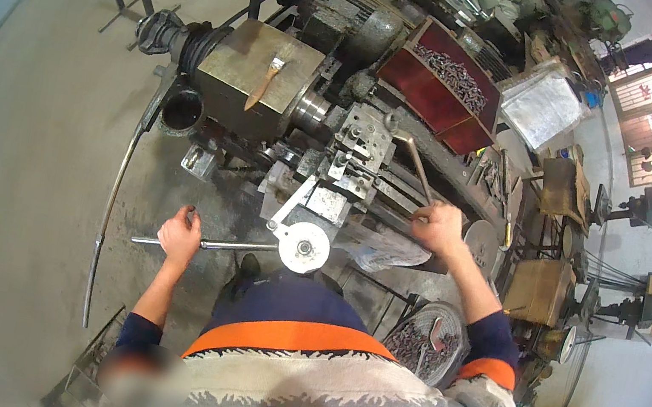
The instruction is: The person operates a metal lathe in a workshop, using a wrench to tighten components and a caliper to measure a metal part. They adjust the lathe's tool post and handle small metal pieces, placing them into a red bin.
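A small lathe-like machine stands before me, with a steel tool block [365,137] at its middle. My left hand [180,238] is closed around a straight steel bar [237,246], which runs out from beside a round white disc [304,247] at the machine's near end. My right hand [437,226] is wrapped round the end of a bent metal lever [414,163], whose other end meets the top of the tool block. Left of the block is a shiny round spindle [309,112]. A wooden-handled brush [263,86] lies on the metal headstock cover [225,57].
A red bin [429,104] of small metal parts sits behind the tool block. A round basket [422,340] of dark parts is by my right side. A long thin rod [113,202] slants down at the left. Further machines [545,288] line the right wall.
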